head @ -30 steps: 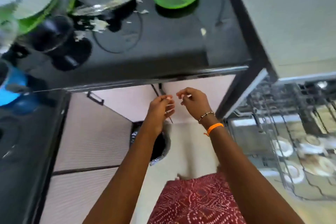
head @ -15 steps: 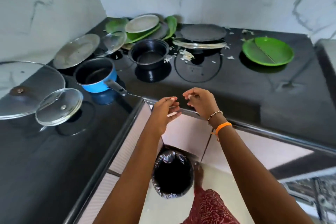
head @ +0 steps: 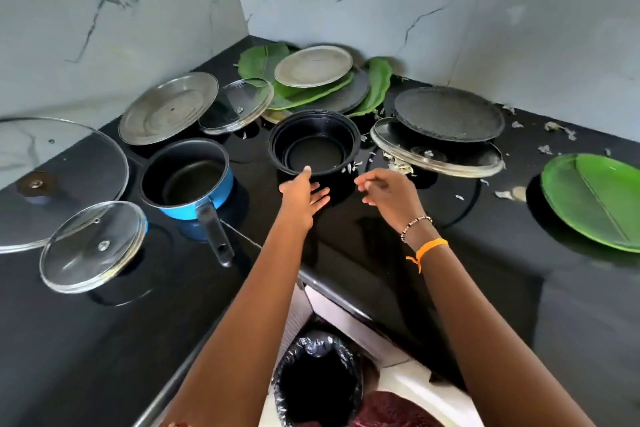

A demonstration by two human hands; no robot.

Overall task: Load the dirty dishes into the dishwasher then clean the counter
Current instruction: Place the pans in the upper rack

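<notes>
Still in the loading step, with the left hand [head: 302, 196] resting straight-fingered against the near wall of the black bowl [head: 313, 146] mid-counter and the right hand [head: 388, 191] loosely curled, empty, just beside: next, closing both round it, judging by the reach.

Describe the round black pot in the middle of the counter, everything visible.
The round black pot stands upright and lidless on the black counter, stepped rings inside, matte, dark and empty-looking. No handle shows. The left hand touches its near rim and wall, thumb on the rim. Pale scraps lie beside it. The blue saucepan stands apart.
</notes>
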